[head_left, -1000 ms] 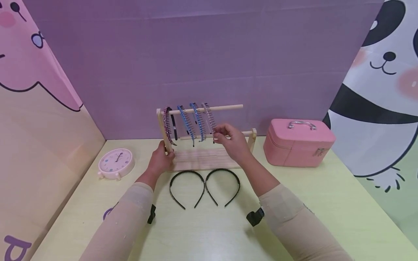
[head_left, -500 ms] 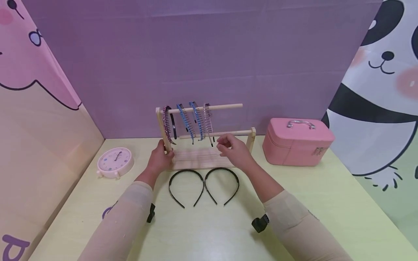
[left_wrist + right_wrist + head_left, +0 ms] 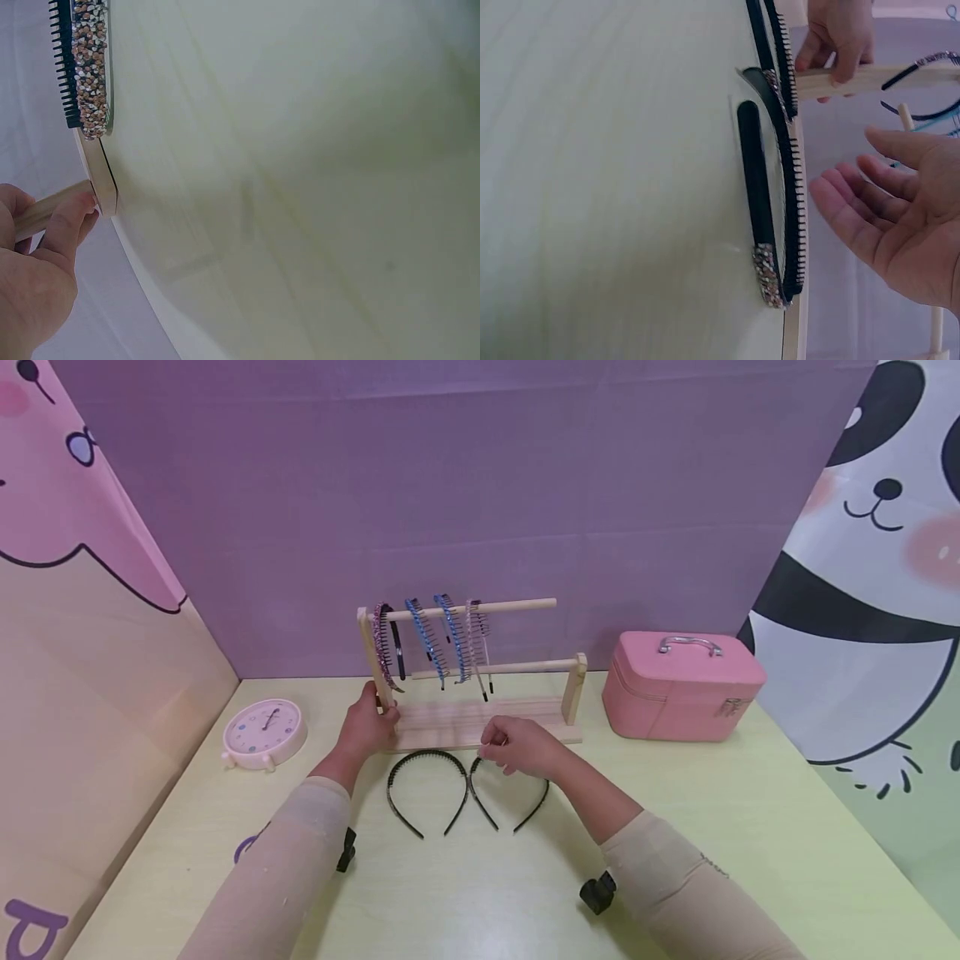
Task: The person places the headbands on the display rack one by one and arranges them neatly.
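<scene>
My left hand (image 3: pixel 363 727) grips the left upright of a wooden rack (image 3: pixel 465 710); the left wrist view shows thumb and fingers around the wood (image 3: pixel 49 214). Lower and nearer, my right hand (image 3: pixel 525 747) hovers over the right black toothed headband (image 3: pixel 482 807) on the table. Its loosely bent fingers hold nothing and look apart from the headband in the right wrist view. A second black headband (image 3: pixel 427 752) lies beside it. Along the rack's upper rod hang a dark pink glittery headband (image 3: pixel 382 647), two blue headbands (image 3: pixel 424 639) and a pale pink headband (image 3: pixel 474 639).
A pink case (image 3: pixel 686 693) with a metal handle stands right of the rack. To the left lies a round pink clock (image 3: pixel 266 732). A purple cloth (image 3: pixel 480 485) rises behind the table. The rack's lower rod (image 3: pixel 525 667) carries no headbands.
My right hand has let go of the pale pink headband, which now hangs from the upper rod. It has moved down and toward me, over the right black headband. My left hand stays put.
</scene>
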